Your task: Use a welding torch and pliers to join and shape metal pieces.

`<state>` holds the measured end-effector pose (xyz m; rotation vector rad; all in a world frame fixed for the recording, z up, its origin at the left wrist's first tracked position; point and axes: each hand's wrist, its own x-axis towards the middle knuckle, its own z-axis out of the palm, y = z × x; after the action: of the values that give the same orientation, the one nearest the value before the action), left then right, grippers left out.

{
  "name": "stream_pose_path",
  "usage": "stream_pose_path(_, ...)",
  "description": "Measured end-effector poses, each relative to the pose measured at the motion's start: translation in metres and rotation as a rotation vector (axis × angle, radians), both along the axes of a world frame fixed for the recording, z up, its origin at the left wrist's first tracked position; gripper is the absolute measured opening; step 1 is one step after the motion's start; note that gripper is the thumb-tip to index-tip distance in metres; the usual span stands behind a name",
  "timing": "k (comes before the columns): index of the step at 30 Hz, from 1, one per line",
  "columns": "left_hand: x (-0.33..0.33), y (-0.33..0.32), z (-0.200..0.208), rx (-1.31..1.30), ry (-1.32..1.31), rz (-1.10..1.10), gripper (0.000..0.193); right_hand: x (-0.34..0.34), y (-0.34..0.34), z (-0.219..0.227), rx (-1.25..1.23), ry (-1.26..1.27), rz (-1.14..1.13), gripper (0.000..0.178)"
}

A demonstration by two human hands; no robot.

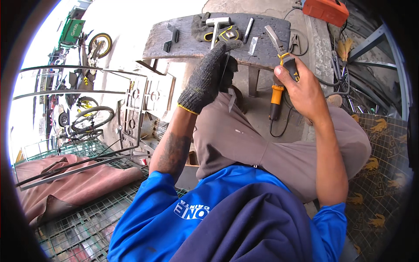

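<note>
My left hand (204,81), in a dark knit glove with a yellow cuff edge, is raised in front of the bench. Its fingers close around a thin flat metal piece (231,103), whose lower end pokes out below them. My bare right hand (301,89) is wrapped around the black-and-yellow handle of a hand tool (274,38) with a flat metal blade pointing up and away; its exact kind is unclear. Just below that hand, an orange-and-black power tool (276,101) with a cord is partly hidden.
The dark wooden bench (185,48) bears a bent metal bracket (170,37), hammer (218,21), tape measure (229,34), grey glove (200,29), silver marker (248,29) and small metal plate (253,45). An orange case (325,11) lies far right. Metal bars (78,168) cross at left.
</note>
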<state>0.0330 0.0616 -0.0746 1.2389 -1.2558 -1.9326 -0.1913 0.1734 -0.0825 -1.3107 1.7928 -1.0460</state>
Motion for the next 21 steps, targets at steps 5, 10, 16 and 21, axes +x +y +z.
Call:
stream_pose_path(5, 0.009, -0.002, -0.001, -0.491, -0.096, -0.139, 0.041, -0.010, -0.001, -0.003, -0.170, 0.249, -0.019, 0.063)
stream_pose_path(10, -0.005, 0.001, 0.022, 0.136, 0.091, 0.188, 0.033, -0.007, 0.005, 0.013, 0.139, -0.005, 0.028, 0.068)
stream_pose_path(16, 0.014, -0.011, 0.004, 0.245, 0.243, 0.054, 0.046, -0.009, 0.006, 0.005, 0.120, 0.053, 0.031, 0.068)
stream_pose_path(21, 0.001, 0.003, 0.022, 0.164, 0.081, 0.100, 0.052, -0.009, 0.006, 0.002, 0.087, 0.020, 0.026, 0.067)
